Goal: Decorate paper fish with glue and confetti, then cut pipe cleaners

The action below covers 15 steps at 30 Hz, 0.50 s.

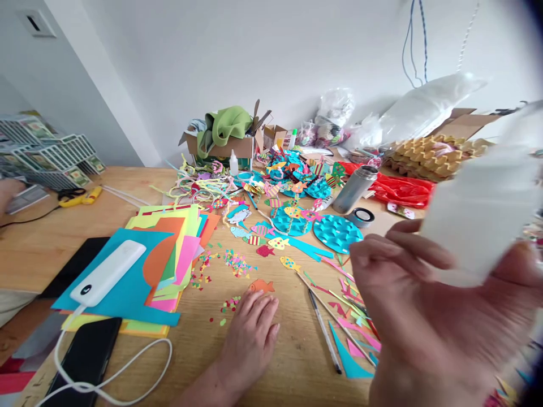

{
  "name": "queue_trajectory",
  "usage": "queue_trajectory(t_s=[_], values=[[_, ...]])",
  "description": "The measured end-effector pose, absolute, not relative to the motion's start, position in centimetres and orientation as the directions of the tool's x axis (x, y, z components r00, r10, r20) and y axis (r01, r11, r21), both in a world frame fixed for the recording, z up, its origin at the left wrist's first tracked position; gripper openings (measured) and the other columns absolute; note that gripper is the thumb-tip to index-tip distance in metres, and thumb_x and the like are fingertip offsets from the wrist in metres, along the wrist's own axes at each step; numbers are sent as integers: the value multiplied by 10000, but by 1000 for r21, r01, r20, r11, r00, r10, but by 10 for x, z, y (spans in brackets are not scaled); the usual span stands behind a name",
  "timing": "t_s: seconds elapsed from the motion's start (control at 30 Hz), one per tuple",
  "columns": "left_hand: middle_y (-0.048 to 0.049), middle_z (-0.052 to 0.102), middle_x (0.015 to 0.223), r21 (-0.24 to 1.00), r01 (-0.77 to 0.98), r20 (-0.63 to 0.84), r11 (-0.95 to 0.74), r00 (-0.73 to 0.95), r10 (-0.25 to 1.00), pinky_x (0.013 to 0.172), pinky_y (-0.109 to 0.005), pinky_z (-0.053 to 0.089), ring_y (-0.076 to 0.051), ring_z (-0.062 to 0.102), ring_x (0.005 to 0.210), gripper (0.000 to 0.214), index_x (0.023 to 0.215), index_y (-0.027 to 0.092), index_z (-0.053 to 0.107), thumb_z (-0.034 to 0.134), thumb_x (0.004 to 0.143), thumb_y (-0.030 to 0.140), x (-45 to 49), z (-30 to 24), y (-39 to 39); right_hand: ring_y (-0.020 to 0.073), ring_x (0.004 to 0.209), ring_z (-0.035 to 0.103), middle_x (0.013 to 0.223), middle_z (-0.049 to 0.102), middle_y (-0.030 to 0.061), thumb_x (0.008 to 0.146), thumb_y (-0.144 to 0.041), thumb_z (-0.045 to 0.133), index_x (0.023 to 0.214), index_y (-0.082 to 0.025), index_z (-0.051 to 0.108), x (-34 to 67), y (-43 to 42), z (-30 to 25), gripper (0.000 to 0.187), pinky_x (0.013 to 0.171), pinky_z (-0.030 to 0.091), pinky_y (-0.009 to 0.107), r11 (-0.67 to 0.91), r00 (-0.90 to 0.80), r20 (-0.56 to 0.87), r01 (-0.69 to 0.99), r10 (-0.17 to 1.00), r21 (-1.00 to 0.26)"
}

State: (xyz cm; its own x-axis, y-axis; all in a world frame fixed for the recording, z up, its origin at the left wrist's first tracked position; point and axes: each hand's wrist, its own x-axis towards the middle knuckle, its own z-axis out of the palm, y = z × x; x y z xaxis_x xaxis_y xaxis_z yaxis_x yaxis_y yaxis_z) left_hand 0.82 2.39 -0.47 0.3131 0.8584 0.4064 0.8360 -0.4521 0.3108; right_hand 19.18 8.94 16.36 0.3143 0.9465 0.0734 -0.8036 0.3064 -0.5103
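My right hand [428,305] is raised close to the camera on the right, its fingers wrapped round a translucent white squeeze bottle [475,215] that is blurred at the top. My left hand [250,330] lies flat on the table, fingers stretched out. Its fingertips touch the lower edge of an orange paper fish [261,285]. Just beyond is a yellow spotted paper fish [289,263], with a dark red paper fish [265,250] further off. Small paper dots [229,305] lie left of the orange fish.
Coloured paper sheets [123,243] carry a white power bank [108,271] at left, near a black phone [85,362]. A pen [324,330] and paper scraps [348,353] lie right of my left hand. Behind stand blue egg-carton discs [338,232], a steel flask [356,188] and a cardboard box [237,148].
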Motion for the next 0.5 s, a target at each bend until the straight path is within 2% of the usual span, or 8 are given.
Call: queue_trajectory(t_s=[0.07,0.13,0.23,0.33,0.43,0.5], values=[[-71,657,1216,297,852,414,-431,292,862,1063,-476,446,-242,555,1179,345,1255,168,558,470,924,209,8,-9,24,74,481,440,610,491,-61,727,-338,692,891,-233,603,175,109,173,215,569,495,292,179,199,4,-874,980,-452],[-69,650,1226,282,866,417,-412,276,866,1069,-488,432,-248,535,1207,357,1272,176,547,476,925,226,8,-13,23,85,500,463,593,481,-69,706,-366,692,847,-231,588,174,114,159,221,593,508,295,98,159,-94,-878,983,-468],[-68,636,1248,271,881,417,-388,256,872,1069,-512,416,-264,501,1247,368,1281,178,537,489,921,234,8,-16,23,110,558,530,631,551,-56,672,-352,737,842,-231,585,176,108,122,259,623,533,316,21,167,-258,-874,952,-485],[-74,616,1280,287,885,395,-366,238,887,1080,-541,391,-285,472,1272,371,1278,170,535,504,913,228,8,-14,22,112,569,564,676,619,-45,640,-313,772,832,-222,578,168,102,88,287,603,539,300,-107,100,-396,-877,913,-468],[-79,588,1327,317,883,347,-345,231,909,1083,-565,378,-304,436,1305,387,1298,177,522,512,916,235,9,-9,21,86,492,511,581,558,-78,636,-326,778,799,-219,561,155,98,63,292,544,512,254,-160,57,-463,-895,885,-416],[-77,586,1332,333,883,325,-329,221,920,1079,-578,378,-315,427,1311,388,1298,187,526,517,913,236,10,-7,20,77,450,468,525,498,-100,638,-345,780,762,-223,536,148,95,49,300,508,486,234,-162,62,-462,-889,885,-429]])
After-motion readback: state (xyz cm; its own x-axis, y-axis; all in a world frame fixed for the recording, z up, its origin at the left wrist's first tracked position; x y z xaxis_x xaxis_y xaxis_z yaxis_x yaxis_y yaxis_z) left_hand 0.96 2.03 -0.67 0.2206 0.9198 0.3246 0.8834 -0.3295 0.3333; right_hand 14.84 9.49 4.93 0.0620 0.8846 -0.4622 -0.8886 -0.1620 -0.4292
